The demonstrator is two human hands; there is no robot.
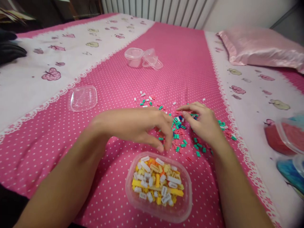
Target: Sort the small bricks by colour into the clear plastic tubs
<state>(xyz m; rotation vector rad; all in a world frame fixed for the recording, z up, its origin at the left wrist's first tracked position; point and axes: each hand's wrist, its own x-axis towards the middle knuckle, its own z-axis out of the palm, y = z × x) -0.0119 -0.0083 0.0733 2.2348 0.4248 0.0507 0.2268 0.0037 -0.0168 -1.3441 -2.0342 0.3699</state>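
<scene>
My left hand [152, 128] hangs just beyond a clear plastic tub [187, 205], its thumb and fingertips bent down close together; whatever they hold, if anything, is hidden. Small white bricks [174, 180] and yellow bricks [157, 180], with a few orange ones, fill much of the tub. At the far side of a loose spread of tiny green bricks [183, 145], red bricks [188, 159], white and blue ones, my right hand [201, 122] rests low with thumb and fingers apart. Its fingertips touch or hover over the bricks, some of which it covers.
A clear lid [83, 98] lies on the pink dotted bedspread [114, 85] at left. Farther back stand clear containers [134, 57]. Tubs with red contents [277, 139] and blue contents [289, 172] sit at right, below a pink pillow [261, 46]. A black object [10, 47] lies far left.
</scene>
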